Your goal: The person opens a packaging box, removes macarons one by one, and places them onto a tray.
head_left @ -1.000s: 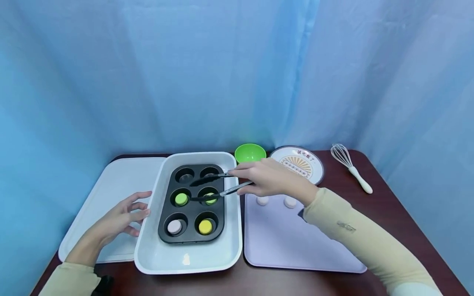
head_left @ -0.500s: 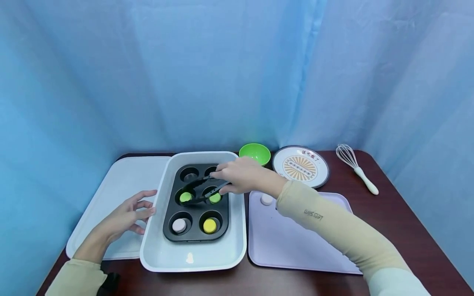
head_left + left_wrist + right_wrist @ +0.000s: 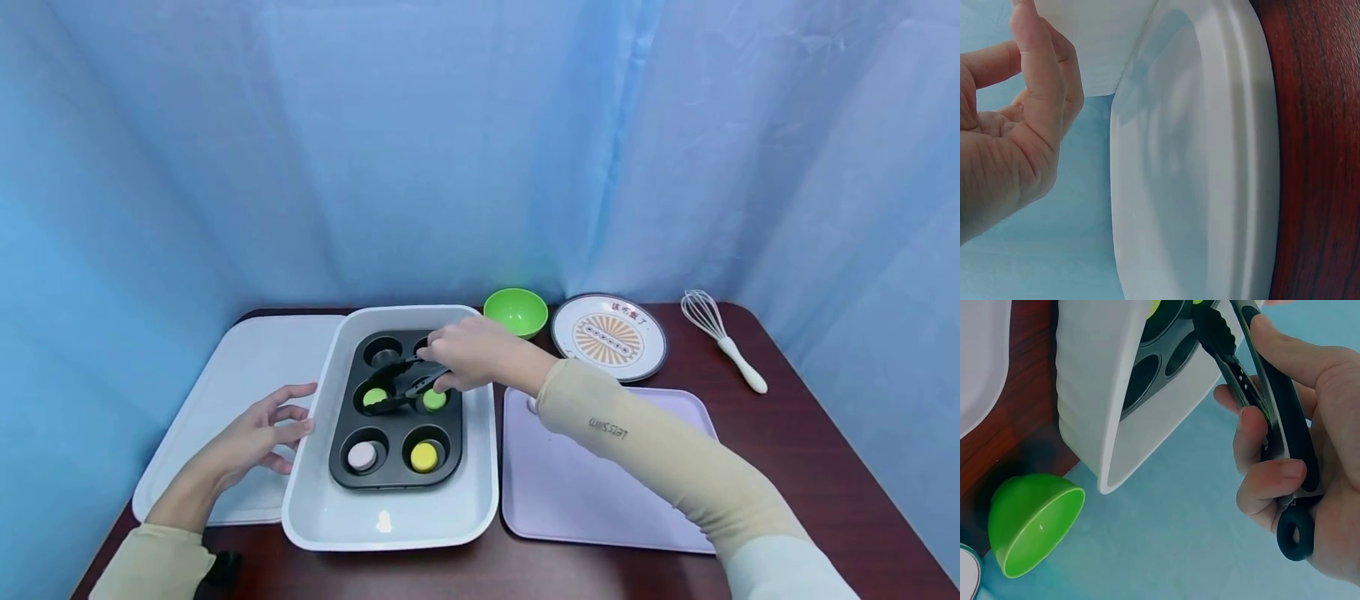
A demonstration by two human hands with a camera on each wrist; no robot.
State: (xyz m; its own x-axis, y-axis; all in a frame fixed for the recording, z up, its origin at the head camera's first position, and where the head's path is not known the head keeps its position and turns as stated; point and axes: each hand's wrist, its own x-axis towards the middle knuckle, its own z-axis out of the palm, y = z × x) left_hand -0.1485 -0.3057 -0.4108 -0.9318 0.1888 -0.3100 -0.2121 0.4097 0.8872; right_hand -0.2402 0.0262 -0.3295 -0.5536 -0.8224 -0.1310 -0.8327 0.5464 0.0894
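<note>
My right hand (image 3: 468, 350) grips black-tipped metal tongs (image 3: 1282, 406) over a dark muffin tin (image 3: 392, 480). The tongs' tips reach down around the green disc (image 3: 374, 397) in the left middle cup; whether they touch it I cannot tell. Another green disc (image 3: 434, 400) sits in the right middle cup, a pale pink disc (image 3: 362, 456) and a yellow disc (image 3: 423, 457) in the front cups. A white basin (image 3: 442, 535) holds the tin. At its left rim my left hand (image 3: 247, 442) has its fingers loosely bent, holding nothing; contact with the rim is unclear.
To the right lies a lilac tray (image 3: 600, 492), a pale disc on it mostly hidden by my arm. Behind are a green bowl (image 3: 516, 312), a printed plate (image 3: 608, 337) and a whisk (image 3: 726, 342). A white tray (image 3: 255, 350) lies left, partly under the basin.
My right hand has moved left with the tongs, whose tips have come down over the left middle cup and drawn somewhat closer together. The left hand keeps its place by the basin.
</note>
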